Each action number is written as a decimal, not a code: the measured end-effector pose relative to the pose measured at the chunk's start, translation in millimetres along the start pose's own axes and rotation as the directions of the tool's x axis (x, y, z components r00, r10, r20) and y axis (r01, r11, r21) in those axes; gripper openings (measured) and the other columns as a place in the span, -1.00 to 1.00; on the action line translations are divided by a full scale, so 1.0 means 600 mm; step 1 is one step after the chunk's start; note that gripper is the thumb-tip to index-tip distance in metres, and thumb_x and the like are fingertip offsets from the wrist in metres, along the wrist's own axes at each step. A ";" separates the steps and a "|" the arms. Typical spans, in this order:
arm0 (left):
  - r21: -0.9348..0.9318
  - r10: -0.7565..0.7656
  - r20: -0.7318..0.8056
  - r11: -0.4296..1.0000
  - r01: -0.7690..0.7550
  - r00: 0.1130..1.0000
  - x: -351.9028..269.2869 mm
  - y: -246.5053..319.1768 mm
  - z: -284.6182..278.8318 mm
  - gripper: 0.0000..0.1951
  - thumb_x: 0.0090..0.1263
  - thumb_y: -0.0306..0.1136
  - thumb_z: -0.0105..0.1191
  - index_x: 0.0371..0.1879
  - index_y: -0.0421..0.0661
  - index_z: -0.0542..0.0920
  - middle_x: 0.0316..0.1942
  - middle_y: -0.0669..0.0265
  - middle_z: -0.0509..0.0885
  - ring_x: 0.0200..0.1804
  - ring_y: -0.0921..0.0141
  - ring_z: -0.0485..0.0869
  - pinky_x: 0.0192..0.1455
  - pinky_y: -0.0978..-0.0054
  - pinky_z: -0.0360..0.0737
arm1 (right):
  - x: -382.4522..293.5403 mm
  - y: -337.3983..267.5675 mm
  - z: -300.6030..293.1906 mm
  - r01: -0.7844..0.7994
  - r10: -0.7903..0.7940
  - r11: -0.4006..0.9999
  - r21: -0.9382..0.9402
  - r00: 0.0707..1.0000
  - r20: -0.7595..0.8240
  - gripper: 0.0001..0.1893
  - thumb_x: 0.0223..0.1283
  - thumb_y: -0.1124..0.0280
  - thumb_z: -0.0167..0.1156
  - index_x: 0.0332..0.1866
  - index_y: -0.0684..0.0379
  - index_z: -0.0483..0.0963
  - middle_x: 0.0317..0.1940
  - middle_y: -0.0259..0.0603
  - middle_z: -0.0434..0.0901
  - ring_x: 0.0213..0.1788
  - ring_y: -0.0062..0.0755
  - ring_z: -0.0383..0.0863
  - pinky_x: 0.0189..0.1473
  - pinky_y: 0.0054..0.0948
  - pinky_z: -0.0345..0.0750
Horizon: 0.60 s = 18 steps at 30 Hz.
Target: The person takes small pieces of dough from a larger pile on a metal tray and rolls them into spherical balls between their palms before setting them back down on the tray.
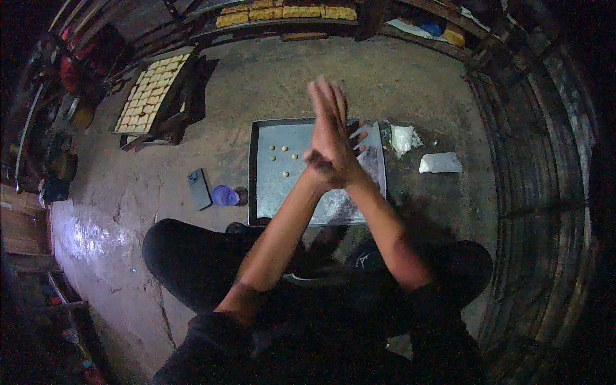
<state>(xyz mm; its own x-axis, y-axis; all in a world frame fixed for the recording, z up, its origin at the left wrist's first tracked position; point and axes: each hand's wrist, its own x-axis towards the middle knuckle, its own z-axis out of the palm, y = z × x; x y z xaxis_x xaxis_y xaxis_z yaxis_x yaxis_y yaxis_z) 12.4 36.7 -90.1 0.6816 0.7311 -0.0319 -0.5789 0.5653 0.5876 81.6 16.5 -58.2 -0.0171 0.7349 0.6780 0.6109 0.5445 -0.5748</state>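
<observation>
My right hand (pixel 331 127) is held flat with its fingers pointing away from me, palm against my left hand (pixel 358 138). Most of the left hand is covered by the right; its fingertips show to the right, slightly blurred. Whatever may lie between the palms is hidden. Both hands are above a shallow square metal tray (pixel 281 202) on the floor. Several small pale round balls, seemingly dough (pixel 286 174), sit apart from each other in the tray's left half. White powder (pixel 337 208) dusts the tray's right and near side.
Right of the tray lie an opened plastic bag of white powder (pixel 402 138) and another white packet (pixel 440 163). To its left are a phone (pixel 199 188) and a purple cup (pixel 225 195). Farther left stands a tray of pale rectangular pieces (pixel 153 96). Yellowish loaves (pixel 288 13) line a back shelf.
</observation>
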 end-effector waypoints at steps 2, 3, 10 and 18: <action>0.062 -0.023 -0.025 0.998 0.024 0.999 0.002 -0.008 0.027 -0.08 0.47 0.50 -0.39 0.58 -0.01 0.17 0.57 0.16 0.22 0.57 0.11 0.22 0.61 0.14 0.15 | 0.000 0.042 -0.020 -0.012 0.010 1.000 -0.019 0.997 -0.083 0.05 0.35 -0.47 -0.27 0.64 0.27 -0.04 0.63 0.17 -0.08 0.68 0.16 -0.22 0.60 0.08 -0.31; 0.091 -0.025 -0.040 0.995 0.029 0.999 0.004 -0.012 0.035 -0.08 0.47 0.50 -0.40 0.59 0.00 0.16 0.58 0.15 0.20 0.58 0.10 0.20 0.61 0.12 0.12 | -0.010 0.055 -0.025 -0.071 0.070 0.997 -0.004 0.994 -0.078 0.06 0.33 -0.49 -0.27 0.64 0.25 -0.05 0.63 0.19 -0.11 0.67 0.21 -0.24 0.59 0.11 -0.34; -0.221 0.025 -0.314 0.970 -0.099 0.949 0.022 0.043 -0.020 -0.08 0.44 0.53 -0.41 0.58 0.06 0.20 0.55 0.12 0.26 0.53 0.06 0.28 0.60 0.03 0.11 | -0.037 -0.019 0.018 -0.082 0.082 0.997 0.002 0.992 0.095 -0.01 0.38 -0.46 -0.23 0.65 0.12 -0.08 0.62 0.18 -0.10 0.65 0.29 -0.22 0.58 0.29 -0.25; 0.235 0.210 0.005 0.950 -0.205 0.978 -0.008 -0.008 0.043 -0.04 0.39 0.59 -0.46 0.62 0.18 -0.07 0.58 0.26 0.17 0.47 0.13 0.35 0.48 0.02 0.27 | 0.026 -0.006 -0.026 0.058 -0.058 0.998 -0.001 0.991 -0.124 0.05 0.37 -0.48 -0.38 0.63 0.31 -0.05 0.64 0.14 -0.13 0.68 0.12 -0.21 0.61 0.04 -0.33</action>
<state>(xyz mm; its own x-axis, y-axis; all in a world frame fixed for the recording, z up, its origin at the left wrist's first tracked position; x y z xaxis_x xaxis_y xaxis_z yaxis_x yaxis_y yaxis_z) 23.5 20.3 -72.0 0.5469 0.8316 0.0965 -0.5846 0.2968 0.7551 91.8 19.8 -38.4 0.0458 0.6463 0.7617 0.6100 0.5857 -0.5337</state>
